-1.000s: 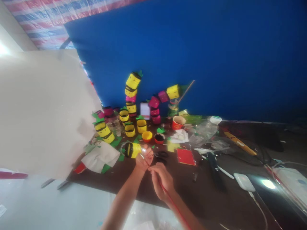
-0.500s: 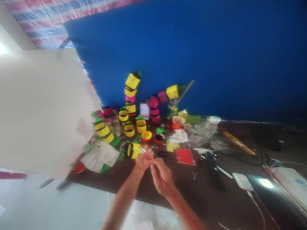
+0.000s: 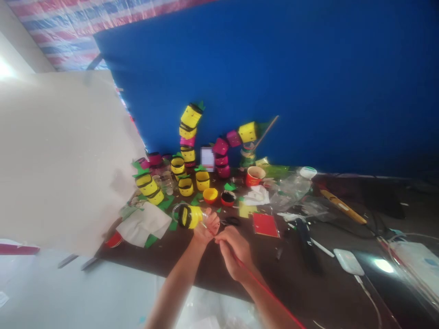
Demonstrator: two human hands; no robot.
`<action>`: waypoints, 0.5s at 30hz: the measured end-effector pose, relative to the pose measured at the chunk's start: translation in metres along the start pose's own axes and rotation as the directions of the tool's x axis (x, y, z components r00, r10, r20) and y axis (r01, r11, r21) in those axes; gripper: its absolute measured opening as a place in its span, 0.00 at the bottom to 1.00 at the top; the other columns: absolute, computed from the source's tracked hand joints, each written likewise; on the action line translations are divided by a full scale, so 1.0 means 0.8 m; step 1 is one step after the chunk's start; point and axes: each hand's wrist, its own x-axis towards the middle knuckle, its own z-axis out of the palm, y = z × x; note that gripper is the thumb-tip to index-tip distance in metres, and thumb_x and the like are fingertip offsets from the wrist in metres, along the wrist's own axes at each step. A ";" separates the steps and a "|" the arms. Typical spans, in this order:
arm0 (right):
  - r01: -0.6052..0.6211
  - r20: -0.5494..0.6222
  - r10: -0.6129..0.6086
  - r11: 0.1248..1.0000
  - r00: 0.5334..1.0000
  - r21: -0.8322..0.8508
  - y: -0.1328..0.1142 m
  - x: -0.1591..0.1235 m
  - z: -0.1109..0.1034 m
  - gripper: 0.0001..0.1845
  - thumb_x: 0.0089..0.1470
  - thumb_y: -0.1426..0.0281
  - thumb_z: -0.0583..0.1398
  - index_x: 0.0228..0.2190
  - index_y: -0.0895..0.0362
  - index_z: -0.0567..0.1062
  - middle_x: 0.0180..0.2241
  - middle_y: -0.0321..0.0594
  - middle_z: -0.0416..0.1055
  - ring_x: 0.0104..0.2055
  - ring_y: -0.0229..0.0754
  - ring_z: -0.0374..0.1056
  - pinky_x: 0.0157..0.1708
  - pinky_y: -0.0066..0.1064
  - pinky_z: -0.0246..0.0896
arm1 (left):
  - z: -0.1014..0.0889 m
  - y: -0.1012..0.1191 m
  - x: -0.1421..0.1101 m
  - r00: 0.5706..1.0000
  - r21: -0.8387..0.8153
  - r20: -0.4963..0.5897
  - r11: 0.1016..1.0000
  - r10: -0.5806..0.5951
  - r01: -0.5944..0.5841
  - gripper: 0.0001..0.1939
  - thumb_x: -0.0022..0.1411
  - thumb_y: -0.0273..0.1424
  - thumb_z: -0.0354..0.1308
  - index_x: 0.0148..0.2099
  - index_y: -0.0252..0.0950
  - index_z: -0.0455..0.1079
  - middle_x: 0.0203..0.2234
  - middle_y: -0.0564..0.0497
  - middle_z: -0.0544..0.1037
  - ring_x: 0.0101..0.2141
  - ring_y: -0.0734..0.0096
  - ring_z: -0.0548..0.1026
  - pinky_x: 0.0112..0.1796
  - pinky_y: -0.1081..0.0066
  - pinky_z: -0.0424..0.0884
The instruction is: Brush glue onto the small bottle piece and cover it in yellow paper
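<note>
The left hand [image 3: 206, 228] grasps the bottle [image 3: 195, 216] sideways, nearer than the cups [image 3: 185, 189], presumably to steady it, while the right hand [image 3: 236, 252] pinches the rod [image 3: 267, 289] near its front end (tip unclear), likely for control.

The held bottle [image 3: 191, 216] presents clear, glossy plastic at both ends of its yellow band. The capped bottle [image 3: 297, 185] is thin, transparent plastic, and the striped sheeting [image 3: 68, 29] is shiny, creased plastic (bright highlights mark its folds). The blue panel [image 3: 260, 77] looks smooth and matt; the crumpled tissue [image 3: 256, 195] resembles matt white paper.
</note>
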 end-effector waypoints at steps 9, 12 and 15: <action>-0.111 -0.004 0.111 0.993 0.994 0.037 0.001 0.011 -0.004 0.10 0.58 0.73 0.52 0.32 0.55 0.73 0.27 0.38 0.71 0.30 0.39 0.68 0.30 0.28 0.62 | -0.003 0.001 0.003 0.998 0.037 0.025 0.998 -0.060 0.059 0.17 0.58 0.39 0.56 0.25 0.38 0.54 0.16 0.60 0.45 0.17 0.77 0.46 0.19 0.76 0.46; -0.086 0.020 0.085 0.993 0.996 0.079 -0.002 0.014 -0.013 0.11 0.58 0.73 0.52 0.28 0.55 0.73 0.24 0.37 0.70 0.28 0.39 0.67 0.29 0.29 0.61 | -0.005 0.003 0.006 0.996 0.050 0.025 0.995 -0.088 0.087 0.19 0.58 0.41 0.56 0.24 0.38 0.53 0.15 0.61 0.44 0.17 0.78 0.44 0.19 0.76 0.44; -0.098 -0.036 0.102 0.990 0.994 0.100 -0.002 0.015 -0.018 0.12 0.58 0.73 0.51 0.28 0.55 0.73 0.23 0.37 0.69 0.27 0.38 0.66 0.28 0.29 0.60 | -0.006 0.003 0.005 0.993 0.061 0.018 0.992 -0.114 0.113 0.21 0.59 0.45 0.54 0.23 0.38 0.52 0.15 0.60 0.45 0.17 0.77 0.46 0.20 0.75 0.46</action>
